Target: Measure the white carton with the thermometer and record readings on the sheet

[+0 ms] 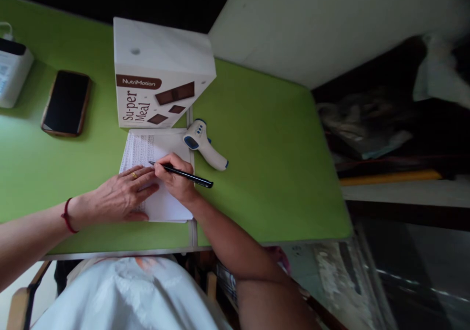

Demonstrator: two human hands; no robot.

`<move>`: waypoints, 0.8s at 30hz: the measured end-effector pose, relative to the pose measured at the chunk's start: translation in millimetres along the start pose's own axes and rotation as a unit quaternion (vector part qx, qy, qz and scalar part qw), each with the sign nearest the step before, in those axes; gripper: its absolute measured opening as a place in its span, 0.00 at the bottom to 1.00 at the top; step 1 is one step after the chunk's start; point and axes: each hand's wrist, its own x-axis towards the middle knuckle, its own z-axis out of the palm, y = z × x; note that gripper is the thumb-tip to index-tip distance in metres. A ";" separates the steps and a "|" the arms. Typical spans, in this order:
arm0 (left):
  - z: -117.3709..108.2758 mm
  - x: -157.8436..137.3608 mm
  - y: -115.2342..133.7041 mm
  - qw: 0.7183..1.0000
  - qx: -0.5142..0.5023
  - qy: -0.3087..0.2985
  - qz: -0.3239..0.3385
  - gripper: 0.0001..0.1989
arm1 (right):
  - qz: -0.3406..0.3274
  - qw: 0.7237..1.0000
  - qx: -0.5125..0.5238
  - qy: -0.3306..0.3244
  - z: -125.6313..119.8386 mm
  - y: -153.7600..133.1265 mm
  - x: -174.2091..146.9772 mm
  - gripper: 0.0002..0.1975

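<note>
The right hand (pixel 175 176) pinches a pen (pixel 181 174), its tip on the sheet (pixel 145 149) lying on the green table (pixel 264 149) just before the box (pixel 161 75). The left hand (pixel 121 198) lies flat — fingers spread, gripping nothing — pinning the sheet. Print covers the upper part; the lower stretch looks blank, so the writing seems partway.

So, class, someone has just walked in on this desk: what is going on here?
A person sits at a green table writing on a sheet of paper. The right hand holds a black pen with its tip on the page, while the left hand lies flat on the paper, steadying it. Just beyond the paper stand a white box and an infrared thermometer lying on its side. A dark phone lies further left.
</note>
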 end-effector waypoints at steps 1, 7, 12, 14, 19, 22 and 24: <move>-0.3 0.4 0.1 1.000 0.001 -0.002 -0.001 0.31 | 0.003 1.000 -0.007 -0.003 0.0 0.1 -0.1 0.13; -1.2 1.2 0.2 1.000 0.005 -0.001 0.003 0.32 | -0.015 0.999 -0.030 0.006 0.7 2.4 -1.3 0.13; 0.4 0.5 -0.4 0.999 0.010 0.029 0.020 0.34 | -0.063 0.998 -0.020 0.022 1.6 4.9 -1.1 0.11; 0.9 0.5 -0.7 0.999 0.011 0.033 0.021 0.34 | -0.086 0.996 -0.014 0.031 2.1 5.3 -0.5 0.11; 0.5 0.5 -1.1 0.999 0.012 0.032 0.018 0.35 | -0.099 0.994 -0.016 0.044 2.5 5.7 0.7 0.10; 0.2 0.4 -1.2 0.999 0.015 0.031 0.017 0.35 | -0.096 0.994 -0.013 0.057 2.8 6.6 0.9 0.10; 0.7 0.4 -1.3 0.999 0.014 0.031 0.018 0.35 | -0.090 0.994 -0.016 0.057 3.3 7.1 0.7 0.11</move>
